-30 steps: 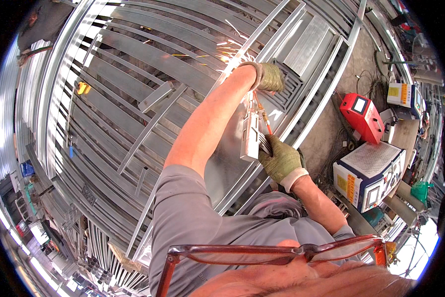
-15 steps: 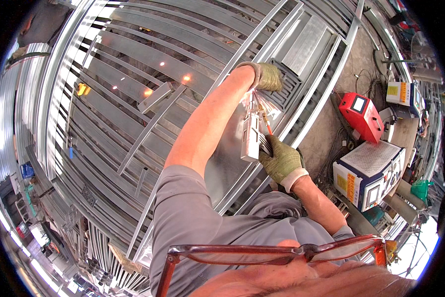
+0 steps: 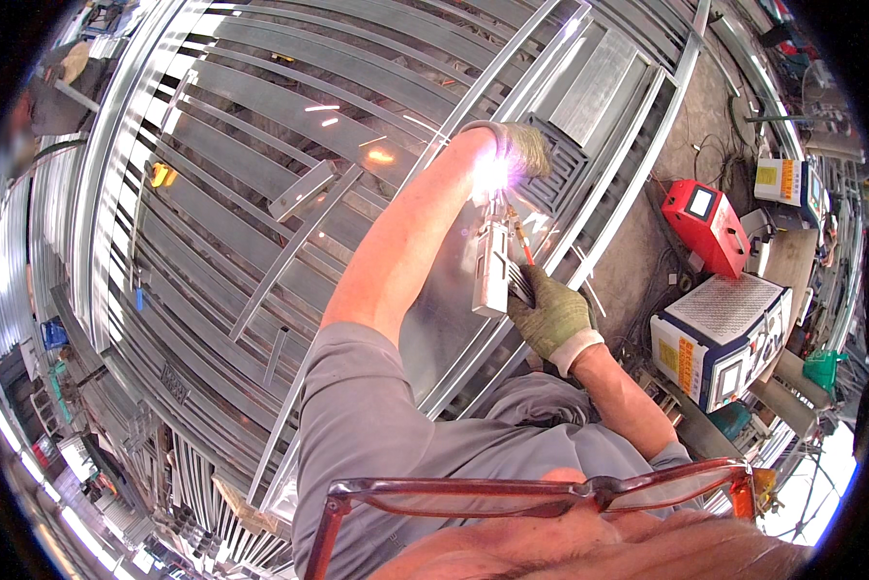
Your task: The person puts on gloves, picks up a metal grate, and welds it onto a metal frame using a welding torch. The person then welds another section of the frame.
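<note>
My right hand [image 3: 557, 319], in an olive-green glove, is closed round a welding torch [image 3: 490, 269] with a silver box-shaped body. A thin brass-and-orange tube [image 3: 521, 235] runs beside its nozzle. At the torch's tip a bright white-violet arc [image 3: 490, 176] burns, and its glare hides the joint. Close beyond the arc, my gloved left hand [image 3: 524, 150] rests at the edge of a dark panel [image 3: 557, 166] with a raised maze-like pattern. The glare and the angle hide how its fingers lie. Sparks [image 3: 380, 156] fly leftward over the metal frame.
Long grey metal bars [image 3: 289, 106] form a slatted frame across the left and middle. A loose short metal tube [image 3: 304, 190] lies on it. To the right stand a red machine [image 3: 710, 227], a white-and-blue box machine [image 3: 724, 319] and cables on the floor.
A bright arc now flares at the torch tip, where only a weak glow showed before. The sparks have shifted into streaks. Both hands stay nearly in place.
</note>
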The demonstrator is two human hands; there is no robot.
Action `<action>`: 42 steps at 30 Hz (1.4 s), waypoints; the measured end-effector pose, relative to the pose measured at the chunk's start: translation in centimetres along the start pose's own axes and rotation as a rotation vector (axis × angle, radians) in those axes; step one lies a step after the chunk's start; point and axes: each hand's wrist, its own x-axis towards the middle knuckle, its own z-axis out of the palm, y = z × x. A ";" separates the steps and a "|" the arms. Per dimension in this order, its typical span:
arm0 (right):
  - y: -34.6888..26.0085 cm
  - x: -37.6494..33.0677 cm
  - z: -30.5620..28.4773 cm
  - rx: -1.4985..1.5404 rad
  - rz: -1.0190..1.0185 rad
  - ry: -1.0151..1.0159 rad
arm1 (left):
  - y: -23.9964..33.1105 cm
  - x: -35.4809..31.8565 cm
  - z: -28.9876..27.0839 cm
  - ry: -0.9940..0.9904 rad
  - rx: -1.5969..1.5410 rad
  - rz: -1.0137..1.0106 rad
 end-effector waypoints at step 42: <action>1.4 -0.9 -0.3 -0.020 0.051 -0.017 | -2.7 2.9 3.6 -0.083 -0.360 -0.084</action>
